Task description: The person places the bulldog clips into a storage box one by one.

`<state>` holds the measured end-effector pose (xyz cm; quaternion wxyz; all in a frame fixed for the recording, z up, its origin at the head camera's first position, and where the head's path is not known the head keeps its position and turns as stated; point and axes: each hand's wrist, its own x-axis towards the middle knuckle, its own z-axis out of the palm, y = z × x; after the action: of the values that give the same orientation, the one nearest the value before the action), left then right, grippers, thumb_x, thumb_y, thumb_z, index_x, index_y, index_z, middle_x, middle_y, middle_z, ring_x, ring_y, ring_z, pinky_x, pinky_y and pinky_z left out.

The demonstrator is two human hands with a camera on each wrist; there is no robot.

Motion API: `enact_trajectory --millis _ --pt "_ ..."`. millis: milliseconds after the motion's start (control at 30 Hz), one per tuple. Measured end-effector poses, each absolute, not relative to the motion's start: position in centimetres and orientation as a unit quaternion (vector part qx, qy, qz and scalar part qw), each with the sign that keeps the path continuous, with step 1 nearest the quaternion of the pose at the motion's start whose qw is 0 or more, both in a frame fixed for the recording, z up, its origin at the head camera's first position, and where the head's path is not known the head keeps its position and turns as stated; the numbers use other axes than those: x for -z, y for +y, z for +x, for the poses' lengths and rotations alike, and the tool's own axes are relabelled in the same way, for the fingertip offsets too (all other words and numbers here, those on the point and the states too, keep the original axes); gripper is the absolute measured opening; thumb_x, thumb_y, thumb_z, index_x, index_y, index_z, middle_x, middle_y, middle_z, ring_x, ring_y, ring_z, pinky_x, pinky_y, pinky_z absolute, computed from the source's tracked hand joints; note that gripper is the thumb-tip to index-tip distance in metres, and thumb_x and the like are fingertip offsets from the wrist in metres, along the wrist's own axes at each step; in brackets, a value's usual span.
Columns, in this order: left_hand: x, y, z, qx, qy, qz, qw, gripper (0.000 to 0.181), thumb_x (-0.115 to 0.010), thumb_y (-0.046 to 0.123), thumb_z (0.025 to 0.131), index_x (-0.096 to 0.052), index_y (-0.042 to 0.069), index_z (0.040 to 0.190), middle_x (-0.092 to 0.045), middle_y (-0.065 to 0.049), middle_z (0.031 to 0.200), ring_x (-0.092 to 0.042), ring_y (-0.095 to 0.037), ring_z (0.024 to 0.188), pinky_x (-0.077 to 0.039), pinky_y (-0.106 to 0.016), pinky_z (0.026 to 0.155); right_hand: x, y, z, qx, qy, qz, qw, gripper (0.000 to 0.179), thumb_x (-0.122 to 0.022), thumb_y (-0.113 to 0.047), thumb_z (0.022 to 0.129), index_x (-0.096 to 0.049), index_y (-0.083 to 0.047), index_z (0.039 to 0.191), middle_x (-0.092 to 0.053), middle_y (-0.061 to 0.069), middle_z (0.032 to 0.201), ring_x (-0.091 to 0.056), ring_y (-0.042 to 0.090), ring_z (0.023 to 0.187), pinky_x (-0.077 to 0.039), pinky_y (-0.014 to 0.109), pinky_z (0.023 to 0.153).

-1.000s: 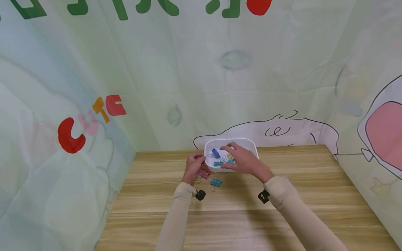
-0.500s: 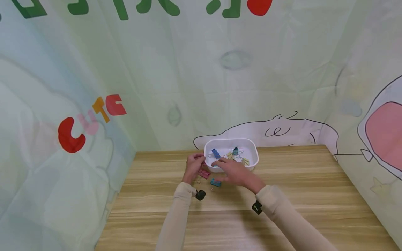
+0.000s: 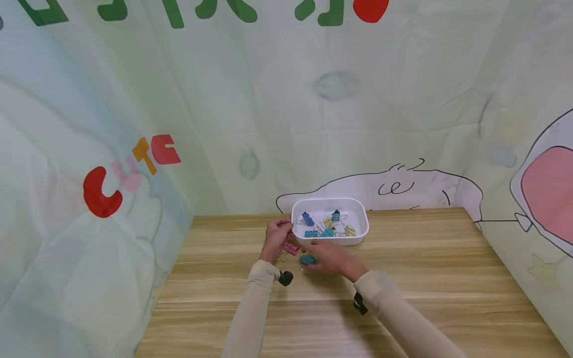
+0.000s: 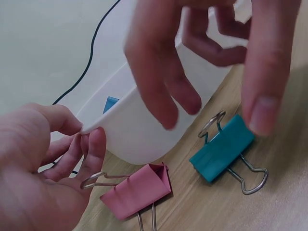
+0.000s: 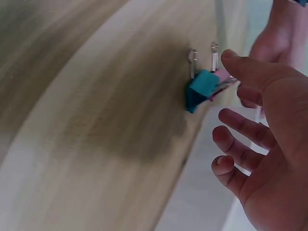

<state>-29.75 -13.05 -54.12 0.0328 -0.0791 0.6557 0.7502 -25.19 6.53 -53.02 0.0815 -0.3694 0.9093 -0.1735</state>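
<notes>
My left hand pinches the rim of a white plastic bin at its left end; the left wrist view shows thumb and fingers meeting at the edge. On the table just in front of the bin lie a pink binder clip and a teal binder clip, wire handles spread. My right hand hovers over the teal clip, thumb and fingers apart and holding nothing. In the right wrist view, the thumb points past the teal clip. The pink clip lies close under my left hand.
Several binder clips lie inside the bin, among them a blue one and a yellow one. The bin stands near the back edge of the wooden table. A printed cloth backdrop rises behind and beside the table.
My right hand has come out of the bin, leftward and toward me, to the teal clip on the table. Another teal clip now shows in the bin. My left hand has stayed at the rim.
</notes>
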Motion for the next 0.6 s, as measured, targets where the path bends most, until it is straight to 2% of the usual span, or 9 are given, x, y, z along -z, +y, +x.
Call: enact_trajectory --millis 100,233,600 --pt "54.1 -12.9 -29.7 -0.747 0.659 -0.085 0.026 0.034 -0.059 -0.008 0.096 -0.055 -0.022 0.127 -0.059 -0.043 0.126 -0.067 -0.019 0.075 -0.061 -0.025 0.069 53.9 6.4 -25.4 0.174 0.911 -0.364 0.082 0.047 -0.08 -0.036 0.092 -0.067 -0.012 0.13 -0.065 0.004 0.119 -0.061 0.02 0.105 -0.056 0.041 0.091" --pt "54.9 -12.8 -30.1 -0.741 0.665 -0.092 0.011 0.032 -0.061 -0.005 0.096 -0.059 -0.018 0.126 -0.063 -0.038 0.123 -0.067 -0.019 0.077 -0.063 -0.039 0.082 54.5 6.3 -25.3 0.172 0.917 -0.348 0.087 0.047 -0.079 -0.035 0.092 -0.066 -0.014 0.131 -0.064 0.005 0.117 -0.061 0.02 0.101 -0.056 0.041 0.087" --pt "55.2 -12.7 -30.2 -0.736 0.67 -0.095 0.012 0.031 -0.062 -0.006 0.096 -0.061 -0.017 0.125 -0.064 -0.037 0.121 -0.068 -0.02 0.075 -0.06 -0.05 0.09 55.4 6.0 -25.0 0.174 0.921 -0.342 0.069 0.037 -0.079 -0.032 0.093 -0.067 -0.016 0.124 -0.064 0.007 0.115 -0.062 0.023 0.101 -0.057 0.043 0.085"
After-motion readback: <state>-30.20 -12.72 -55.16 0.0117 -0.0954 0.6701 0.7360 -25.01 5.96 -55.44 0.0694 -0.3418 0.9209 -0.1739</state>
